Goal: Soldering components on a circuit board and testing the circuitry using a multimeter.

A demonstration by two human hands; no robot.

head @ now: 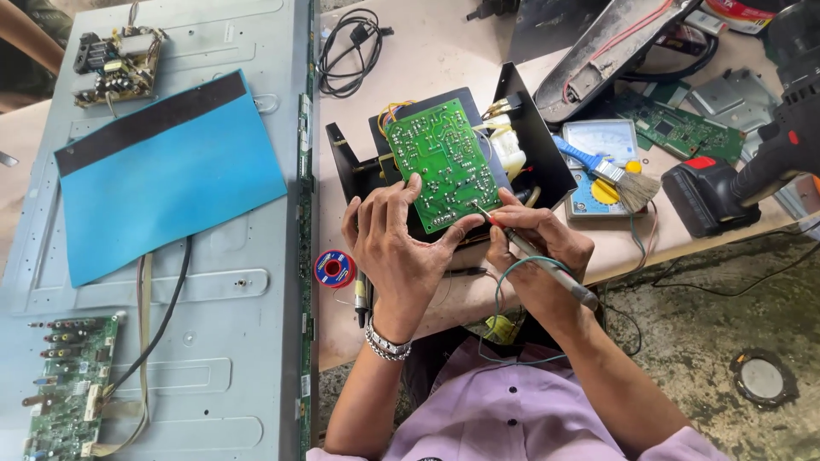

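A cluttered pale workbench [444,60] is filling the upper part of the view, with a large grey metal panel [213,341] lying to the left of it. A green circuit board [444,162] is sitting tilted on an open black case [538,145] near the bench's front edge. The person's left hand [397,248] is curling around the board's lower edge, thumb and fingers gripping it. The right hand [538,248] is closing around a soldering iron [534,256], whose tip is reaching the board's lower right corner, though actual contact is hard to judge. Left of the board, a spool of solder [334,269] is lying on the bench; right of it, a blue-handled brush [606,171] is resting across a meter [598,145].
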